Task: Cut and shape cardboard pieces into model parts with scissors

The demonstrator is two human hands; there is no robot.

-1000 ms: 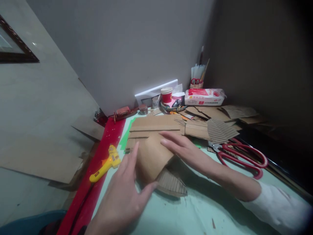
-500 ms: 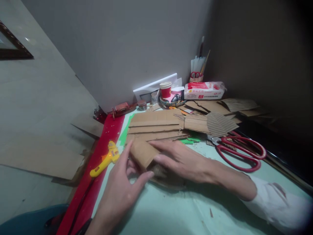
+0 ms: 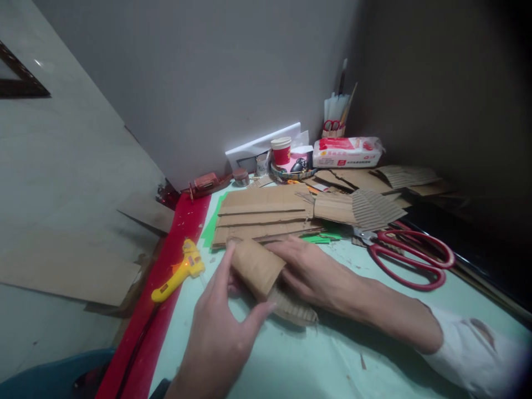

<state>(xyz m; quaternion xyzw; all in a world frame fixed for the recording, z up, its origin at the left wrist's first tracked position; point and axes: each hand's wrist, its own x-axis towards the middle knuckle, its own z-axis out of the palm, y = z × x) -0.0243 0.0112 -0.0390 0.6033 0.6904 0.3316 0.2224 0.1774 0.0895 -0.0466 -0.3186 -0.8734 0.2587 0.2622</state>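
Between my two hands is a curved, rolled piece of brown cardboard [image 3: 256,267], with a ridged corrugated part [image 3: 297,307] reaching down to the tabletop at its lower right. My left hand [image 3: 226,318] grips its left side, thumb at the near edge and fingers around the far end. From the right, my right hand [image 3: 310,271] holds the other side, its fingertips partly hidden behind the roll. A yellow glue gun [image 3: 178,271] lies to the left of my left hand. Large red-handled scissors [image 3: 411,257] rest beyond my right forearm.
Flat cardboard sheets [image 3: 264,200] lie stacked behind my hands, with corrugated pieces [image 3: 374,209] to their right. At the back stand a red paper cup [image 3: 281,152], a tissue pack [image 3: 348,152] and a pen holder [image 3: 334,119]. The glue gun's cord hangs over the red table edge [image 3: 183,221].
Both hands and the rolled cardboard have shifted slightly right. More of the ridged part shows beneath the roll, and my right fingers have slid further behind it.
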